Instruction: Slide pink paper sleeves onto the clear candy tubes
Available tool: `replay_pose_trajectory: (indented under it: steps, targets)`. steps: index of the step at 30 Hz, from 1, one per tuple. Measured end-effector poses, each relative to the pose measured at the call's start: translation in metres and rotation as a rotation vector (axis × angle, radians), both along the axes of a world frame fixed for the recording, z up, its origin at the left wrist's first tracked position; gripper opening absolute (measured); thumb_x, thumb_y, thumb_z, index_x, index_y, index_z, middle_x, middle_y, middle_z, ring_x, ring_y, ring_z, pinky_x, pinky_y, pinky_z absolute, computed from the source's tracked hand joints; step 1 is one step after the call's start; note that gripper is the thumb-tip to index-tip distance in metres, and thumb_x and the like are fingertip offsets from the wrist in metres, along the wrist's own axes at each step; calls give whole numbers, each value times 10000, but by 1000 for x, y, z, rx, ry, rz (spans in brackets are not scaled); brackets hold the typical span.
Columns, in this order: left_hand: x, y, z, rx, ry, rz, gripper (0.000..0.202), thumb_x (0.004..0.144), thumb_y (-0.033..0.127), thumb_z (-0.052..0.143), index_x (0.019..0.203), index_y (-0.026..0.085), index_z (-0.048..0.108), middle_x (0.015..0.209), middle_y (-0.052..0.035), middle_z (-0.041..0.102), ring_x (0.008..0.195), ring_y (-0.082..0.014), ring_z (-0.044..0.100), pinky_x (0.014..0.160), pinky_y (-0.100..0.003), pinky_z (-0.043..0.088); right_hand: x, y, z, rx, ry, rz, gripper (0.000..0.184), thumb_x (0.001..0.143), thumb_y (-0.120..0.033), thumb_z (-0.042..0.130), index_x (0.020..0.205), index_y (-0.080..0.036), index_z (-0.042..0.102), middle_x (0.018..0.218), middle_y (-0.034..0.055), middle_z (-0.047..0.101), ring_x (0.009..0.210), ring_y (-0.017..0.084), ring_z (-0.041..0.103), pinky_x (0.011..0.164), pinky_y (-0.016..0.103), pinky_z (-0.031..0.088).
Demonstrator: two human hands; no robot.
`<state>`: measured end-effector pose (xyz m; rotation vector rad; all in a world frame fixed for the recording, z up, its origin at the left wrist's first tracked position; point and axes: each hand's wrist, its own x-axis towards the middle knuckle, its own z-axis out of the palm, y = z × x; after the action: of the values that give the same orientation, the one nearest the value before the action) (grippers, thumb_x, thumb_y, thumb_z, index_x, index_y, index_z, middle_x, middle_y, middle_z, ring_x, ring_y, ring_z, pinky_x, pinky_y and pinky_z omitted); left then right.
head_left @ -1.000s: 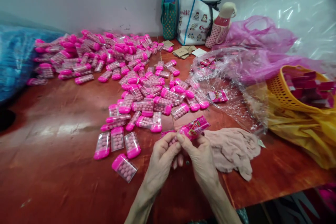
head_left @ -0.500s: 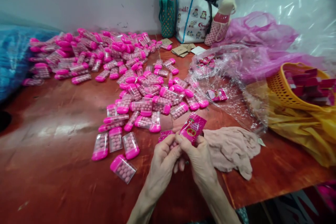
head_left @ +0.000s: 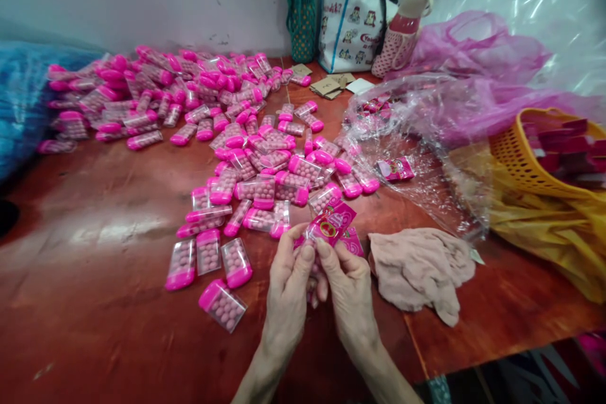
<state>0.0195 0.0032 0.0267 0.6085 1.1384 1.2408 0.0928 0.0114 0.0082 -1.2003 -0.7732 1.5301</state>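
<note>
My left hand point(head_left: 288, 287) and my right hand point(head_left: 354, 293) meet over the table's front part, fingers curled and thumbs side by side. Between them is a clear candy box with pink balls point(head_left: 315, 267), mostly covered by the fingers. Above the thumbs a glossy pink printed label point(head_left: 334, 219) sticks up at a slant, pinched at its lower edge. A second pink printed piece point(head_left: 353, 242) shows behind my right fingers; whether the two are joined, I cannot tell. To the left lie several candy boxes with pink caps point(head_left: 235, 262), nearest my left hand.
A big heap of the same boxes point(head_left: 156, 88) spreads toward the wall. Right of my hands lies a crumpled pale cloth point(head_left: 421, 271). Beyond are clear plastic with pink labels point(head_left: 396, 168), a yellow basket point(head_left: 509, 151), a white bag point(head_left: 348, 31) and bottles in holders.
The pink label has shifted left and down, to above both thumbs. A printed piece that showed by my left fingers now shows behind my right fingers. The view has shifted slightly.
</note>
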Motion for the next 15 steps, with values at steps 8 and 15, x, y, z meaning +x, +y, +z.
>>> replay_pose_trajectory:
  steps: [8,15]
  targets:
    - [-15,9,0,-104,-109,-31,207,749,322,616,845,142,646,633,-6,624,498,-89,549,489,-196,448,25,18,19,167,-223,266,268,818,-368,542,694,-171,674,908,27,600,859,164,558,785,281,456]
    - [-20,16,6,-88,-253,290,101,679,223,690,703,138,641,613,22,619,537,-78,542,542,-190,457,18,5,28,285,-569,183,183,734,-322,650,877,-209,661,1044,64,564,996,228,501,853,336,418]
